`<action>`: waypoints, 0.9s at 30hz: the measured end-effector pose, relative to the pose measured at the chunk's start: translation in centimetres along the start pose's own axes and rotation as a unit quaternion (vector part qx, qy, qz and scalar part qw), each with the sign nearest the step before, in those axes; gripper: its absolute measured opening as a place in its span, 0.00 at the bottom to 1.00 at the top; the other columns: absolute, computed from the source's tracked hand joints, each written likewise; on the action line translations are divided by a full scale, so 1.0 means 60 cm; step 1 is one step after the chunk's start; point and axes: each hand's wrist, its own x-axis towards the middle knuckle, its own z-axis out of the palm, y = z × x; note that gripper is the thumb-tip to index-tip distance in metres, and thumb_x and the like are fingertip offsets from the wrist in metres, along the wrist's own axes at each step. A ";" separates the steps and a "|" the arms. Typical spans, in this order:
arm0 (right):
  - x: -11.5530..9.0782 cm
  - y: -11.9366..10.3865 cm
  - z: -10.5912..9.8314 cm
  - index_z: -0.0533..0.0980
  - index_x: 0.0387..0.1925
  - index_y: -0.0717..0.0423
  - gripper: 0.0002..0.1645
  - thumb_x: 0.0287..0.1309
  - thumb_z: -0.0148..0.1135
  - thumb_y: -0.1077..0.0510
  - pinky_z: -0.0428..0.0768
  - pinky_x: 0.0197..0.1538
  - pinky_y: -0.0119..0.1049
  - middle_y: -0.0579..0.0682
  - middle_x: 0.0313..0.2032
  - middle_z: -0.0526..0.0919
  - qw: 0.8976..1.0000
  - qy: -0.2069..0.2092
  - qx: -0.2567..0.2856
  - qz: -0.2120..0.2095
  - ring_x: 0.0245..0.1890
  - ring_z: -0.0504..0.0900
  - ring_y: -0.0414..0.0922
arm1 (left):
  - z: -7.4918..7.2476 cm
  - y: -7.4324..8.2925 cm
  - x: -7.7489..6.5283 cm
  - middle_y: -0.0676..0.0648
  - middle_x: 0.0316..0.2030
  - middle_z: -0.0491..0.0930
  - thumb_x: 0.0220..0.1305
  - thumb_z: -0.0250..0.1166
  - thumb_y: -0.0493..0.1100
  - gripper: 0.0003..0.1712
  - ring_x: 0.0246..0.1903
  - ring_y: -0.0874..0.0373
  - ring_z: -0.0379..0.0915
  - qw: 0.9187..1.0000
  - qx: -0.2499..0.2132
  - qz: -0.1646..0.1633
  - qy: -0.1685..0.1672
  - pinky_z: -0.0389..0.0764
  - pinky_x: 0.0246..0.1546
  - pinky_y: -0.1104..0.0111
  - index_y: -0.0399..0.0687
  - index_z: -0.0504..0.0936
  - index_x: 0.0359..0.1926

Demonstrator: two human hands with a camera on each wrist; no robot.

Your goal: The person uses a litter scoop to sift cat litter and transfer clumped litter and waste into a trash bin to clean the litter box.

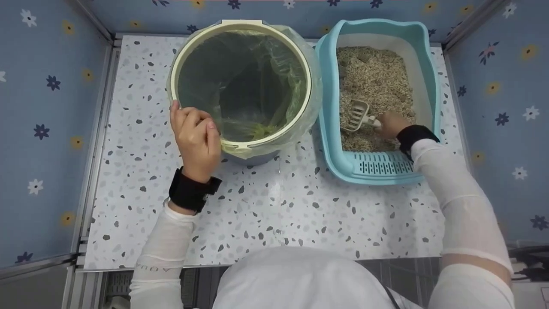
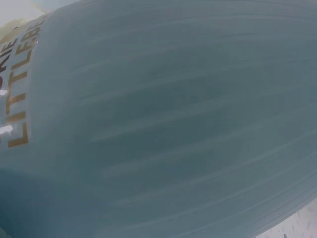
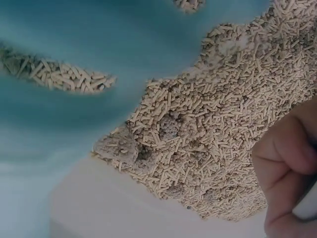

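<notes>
My right hand (image 1: 392, 124) grips the short handle of a beige slotted litter scoop (image 1: 358, 115), whose head lies tilted against the cat litter (image 1: 375, 77). The litter fills the floor of a turquoise litter box (image 1: 328, 107). In the right wrist view, curled fingers (image 3: 287, 158) show at the right edge, above pale pellets with a few greyish clumps (image 3: 169, 127); the scoop is hidden there. At the near left of a round trash bin, my left hand (image 1: 197, 137) holds the cream rim (image 1: 175, 71). The bin's ribbed blue-grey wall (image 2: 188, 109) fills the left wrist view.
A thin yellowish bag (image 1: 315, 92) lines the bin and hangs over its rim. Bin and litter box stand close side by side on a speckled white table (image 1: 266, 210). Blue flowered panels (image 1: 47, 107) enclose the back and sides.
</notes>
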 end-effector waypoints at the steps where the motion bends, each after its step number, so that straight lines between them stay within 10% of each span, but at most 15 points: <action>1: -0.001 0.001 -0.001 0.73 0.35 0.66 0.11 0.54 0.52 0.60 0.70 0.31 0.44 0.62 0.29 0.76 1.000 0.006 0.003 -0.005 0.26 0.73 0.53 | -0.001 0.000 0.001 0.44 0.19 0.70 0.61 0.42 0.47 0.28 0.32 0.49 0.65 1.000 0.000 0.000 0.001 0.47 0.62 0.53 0.43 0.65 0.06; 27: -0.093 0.011 -0.025 0.67 0.21 0.61 0.16 0.56 0.53 0.52 0.65 0.15 0.33 0.45 0.13 0.67 0.960 0.190 0.192 0.069 0.10 0.64 0.38 | -0.001 0.001 -0.001 0.43 0.19 0.70 0.63 0.42 0.48 0.29 0.32 0.49 0.65 1.000 -0.002 0.001 -0.004 0.47 0.62 0.54 0.42 0.66 0.06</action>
